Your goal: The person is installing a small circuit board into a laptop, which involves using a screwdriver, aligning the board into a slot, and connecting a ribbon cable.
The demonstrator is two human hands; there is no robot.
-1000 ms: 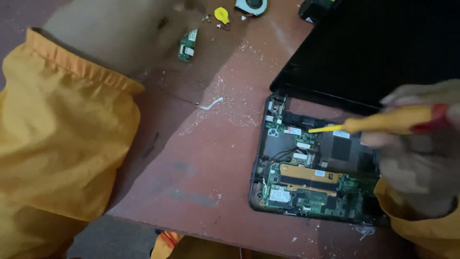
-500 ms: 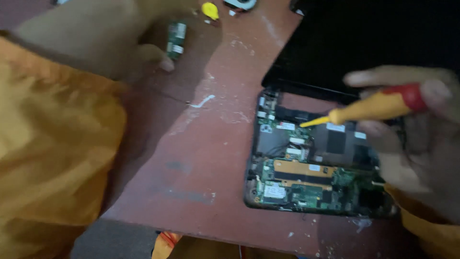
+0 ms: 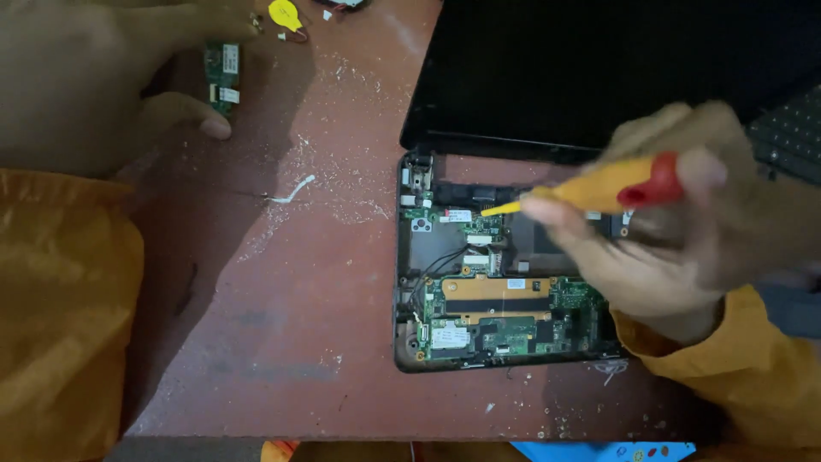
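Observation:
An opened laptop base (image 3: 500,295) lies on the reddish table (image 3: 325,282), its green circuit boards, black cables and an orange strip bare. My right hand (image 3: 676,231) grips a yellow screwdriver with a red end (image 3: 599,186); its tip rests on the board near the upper middle. My left hand (image 3: 94,77) rests far left on the table with fingers spread, holding nothing, its thumb just below a small green circuit board (image 3: 222,73). Both wrists wear orange sleeves.
The laptop's black lid (image 3: 599,77) lies flat behind the base. A yellow round part (image 3: 283,14) sits near the table's far edge. A white scrap (image 3: 291,190) and pale debris lie mid-table. A keyboard corner (image 3: 791,128) shows at right. The near table edge runs along the bottom.
The view has shifted so the laptop sits more central. My right hand with the screwdriver has moved a little right along the board. My left hand stays by the small green board.

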